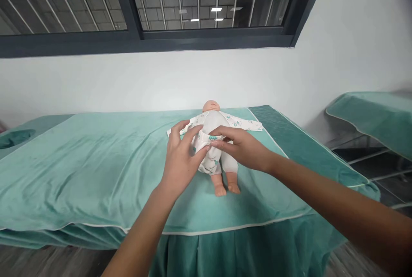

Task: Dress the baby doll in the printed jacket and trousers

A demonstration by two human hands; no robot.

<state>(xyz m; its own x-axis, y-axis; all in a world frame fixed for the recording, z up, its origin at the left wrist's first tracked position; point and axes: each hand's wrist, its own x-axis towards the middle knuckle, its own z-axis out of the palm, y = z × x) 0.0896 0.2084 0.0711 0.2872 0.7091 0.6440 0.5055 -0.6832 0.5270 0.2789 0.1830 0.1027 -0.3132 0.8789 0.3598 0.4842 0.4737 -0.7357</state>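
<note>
A baby doll (215,119) lies on its back on a green-covered table (96,169), head toward the wall and bare feet toward me. It wears a white printed garment (209,163), open and spread out at the chest and arms. My left hand (180,156) and my right hand (241,146) meet over the doll's waist. Both pinch the garment's waistband between thumb and fingers. The doll's belly and hips are partly hidden under my hands.
A white wall and a dark-framed window rise behind the table. A second green-covered table (370,118) stands at the right, with a gap of floor between. A dark green round cushion (14,138) lies at the far left.
</note>
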